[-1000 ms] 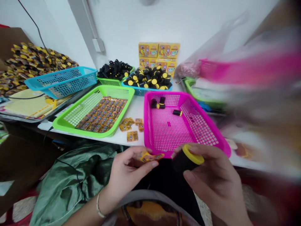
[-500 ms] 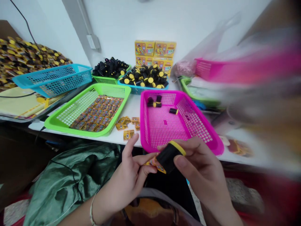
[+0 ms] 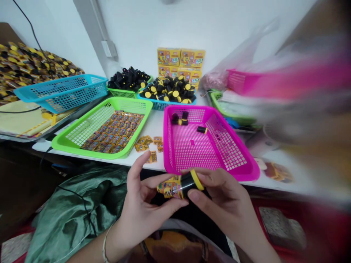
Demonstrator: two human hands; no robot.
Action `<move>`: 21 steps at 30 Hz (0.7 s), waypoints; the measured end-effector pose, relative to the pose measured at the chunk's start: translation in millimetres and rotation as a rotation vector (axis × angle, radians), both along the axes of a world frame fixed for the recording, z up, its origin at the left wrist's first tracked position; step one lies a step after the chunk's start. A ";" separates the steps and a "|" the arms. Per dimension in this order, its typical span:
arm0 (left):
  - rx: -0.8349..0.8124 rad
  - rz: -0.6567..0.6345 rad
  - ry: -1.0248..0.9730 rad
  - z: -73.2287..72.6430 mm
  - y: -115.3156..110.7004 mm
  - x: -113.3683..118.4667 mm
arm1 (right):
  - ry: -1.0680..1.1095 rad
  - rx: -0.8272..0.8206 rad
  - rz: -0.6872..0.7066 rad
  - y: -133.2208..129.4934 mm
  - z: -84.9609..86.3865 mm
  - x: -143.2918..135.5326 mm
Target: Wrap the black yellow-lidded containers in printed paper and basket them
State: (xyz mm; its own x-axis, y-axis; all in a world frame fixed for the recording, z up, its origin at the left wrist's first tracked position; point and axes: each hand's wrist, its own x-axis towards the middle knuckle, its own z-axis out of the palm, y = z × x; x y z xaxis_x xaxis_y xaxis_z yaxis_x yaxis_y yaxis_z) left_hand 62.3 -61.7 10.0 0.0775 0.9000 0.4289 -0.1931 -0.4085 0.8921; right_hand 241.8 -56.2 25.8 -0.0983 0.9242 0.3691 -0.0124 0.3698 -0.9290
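Note:
In front of my chest, my right hand grips a small black plastic tube with a yellow cap by its capped end. My left hand pinches a printed yellow label sleeve between thumb and fingers, its index finger raised. The sleeve sits around the far end of the tube, and black shows only near the cap. Just beyond, a pink basket holds several black tubes. Loose flat sleeves lie on the white table to its left.
Rows of labelled tubes fill part of a green basket. Behind stand a blue basket of capped tubes and a green basket of black pieces. Yellow boxes are stacked by the wall. Blurred plastic and pink shapes crowd the right side.
The printed sleeve has moved onto the black tube and opened out around it. Both hands have shifted slightly left, and the tube has turned more level.

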 end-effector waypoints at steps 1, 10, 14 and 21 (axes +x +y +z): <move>-0.015 0.053 0.029 0.8 -0.8 -0.6 | -0.036 0.030 0.014 -0.8 0.8 -0.8; 0.006 0.026 0.285 -1.4 -2.4 -8.3 | -0.136 0.220 0.129 6.7 8.3 -6.1; -0.219 -0.261 0.105 6.9 -1.3 -6.5 | -0.175 0.169 0.324 12.9 6.8 -0.3; -0.390 -0.130 -0.084 10.5 10.5 -3.6 | -0.669 0.549 0.221 12.7 2.2 8.7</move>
State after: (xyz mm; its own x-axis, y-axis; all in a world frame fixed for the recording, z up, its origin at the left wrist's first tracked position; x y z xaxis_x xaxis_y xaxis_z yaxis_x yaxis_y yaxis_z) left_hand 58.6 -51.2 20.6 0.1808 0.9812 0.0680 -0.2997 -0.0109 0.9540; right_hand 250.5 -43.5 28.0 -0.6070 0.5682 0.5556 0.3448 0.8182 -0.4601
